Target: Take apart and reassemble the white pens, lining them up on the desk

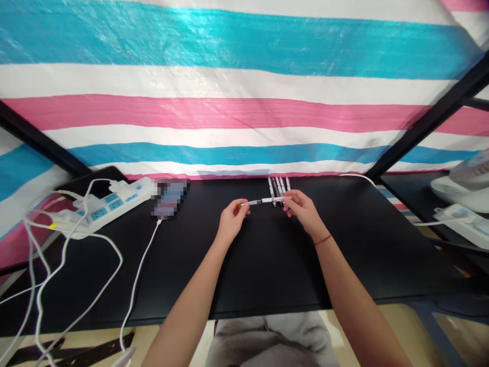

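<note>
Head view, left hand: the left hand (232, 218) is closed in a pinch on the tip end of a pen (263, 201), above the black table (267, 265).
Head view, right hand: the right hand (301, 208) grips the pen's other end with curled fingers.
Pen: held level between both hands, just in front of a row of pens (278, 186) lying by the striped tarp (244, 86).
Left side: a power strip (114, 201) with white cables (76, 265), and a blurred phone (170, 199) beside it.

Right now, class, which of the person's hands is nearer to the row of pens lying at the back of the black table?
Right. The right hand sits just in front of the row of pens, nearly touching it; the left hand is further left.
</note>
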Demonstrator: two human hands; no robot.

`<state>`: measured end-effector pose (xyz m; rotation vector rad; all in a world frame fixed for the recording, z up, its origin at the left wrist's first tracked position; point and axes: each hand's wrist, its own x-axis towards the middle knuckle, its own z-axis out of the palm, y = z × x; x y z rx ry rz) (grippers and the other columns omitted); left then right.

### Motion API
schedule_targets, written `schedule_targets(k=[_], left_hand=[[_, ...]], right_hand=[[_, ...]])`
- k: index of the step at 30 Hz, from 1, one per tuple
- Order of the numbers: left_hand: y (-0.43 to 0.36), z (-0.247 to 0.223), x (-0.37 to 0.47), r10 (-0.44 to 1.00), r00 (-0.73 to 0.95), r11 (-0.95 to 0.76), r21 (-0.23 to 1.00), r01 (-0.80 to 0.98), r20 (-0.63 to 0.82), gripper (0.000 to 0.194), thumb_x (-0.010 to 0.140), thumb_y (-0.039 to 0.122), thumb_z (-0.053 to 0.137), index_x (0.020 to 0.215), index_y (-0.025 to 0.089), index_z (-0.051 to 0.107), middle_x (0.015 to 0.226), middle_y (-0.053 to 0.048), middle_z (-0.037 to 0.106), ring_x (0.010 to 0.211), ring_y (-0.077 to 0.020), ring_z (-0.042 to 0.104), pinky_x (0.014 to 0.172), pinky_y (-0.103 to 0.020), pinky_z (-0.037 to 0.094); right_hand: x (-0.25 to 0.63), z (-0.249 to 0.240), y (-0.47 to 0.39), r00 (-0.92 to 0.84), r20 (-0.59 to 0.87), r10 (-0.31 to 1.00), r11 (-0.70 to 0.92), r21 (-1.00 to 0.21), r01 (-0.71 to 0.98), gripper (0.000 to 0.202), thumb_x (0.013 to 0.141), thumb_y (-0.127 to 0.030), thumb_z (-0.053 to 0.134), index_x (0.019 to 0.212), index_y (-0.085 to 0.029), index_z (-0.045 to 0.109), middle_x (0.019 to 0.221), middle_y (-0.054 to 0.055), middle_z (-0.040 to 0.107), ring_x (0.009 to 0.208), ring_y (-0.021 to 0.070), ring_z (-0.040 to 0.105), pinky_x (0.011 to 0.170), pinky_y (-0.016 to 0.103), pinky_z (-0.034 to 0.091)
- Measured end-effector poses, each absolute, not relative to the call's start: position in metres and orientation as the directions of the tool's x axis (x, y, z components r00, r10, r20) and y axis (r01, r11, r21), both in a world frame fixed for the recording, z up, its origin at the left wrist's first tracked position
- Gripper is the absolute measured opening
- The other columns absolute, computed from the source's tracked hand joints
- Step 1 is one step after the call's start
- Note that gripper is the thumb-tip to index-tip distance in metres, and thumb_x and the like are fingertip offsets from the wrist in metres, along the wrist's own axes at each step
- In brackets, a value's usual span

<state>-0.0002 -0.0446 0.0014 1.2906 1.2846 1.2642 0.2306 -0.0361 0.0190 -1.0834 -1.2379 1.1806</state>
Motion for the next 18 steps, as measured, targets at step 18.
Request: schedule_targets(k=[18], left_hand=[[-0.040, 0.004, -0.008, 0.984, -0.171, -0.058, 0.996, -0.063, 0.047, 0.042, 0.075, 0.050, 0.066, 0.097, 0.014, 0.064, 0.082, -0.006, 0.067, 0.069, -0.0143, 0.064, 0.060, -0.025, 0.049]], right_hand=[[0.253, 0.023, -0.028, 0.285, 0.039, 0.958, 0.132, -0.940, -0.314, 0.033, 0.062, -0.033, 0.081, 0.091, -0.022, 0.068, 0.078, -0.001, 0.068, 0.072, 0.0127, 0.067, 0.060, 0.022, 0.055]])
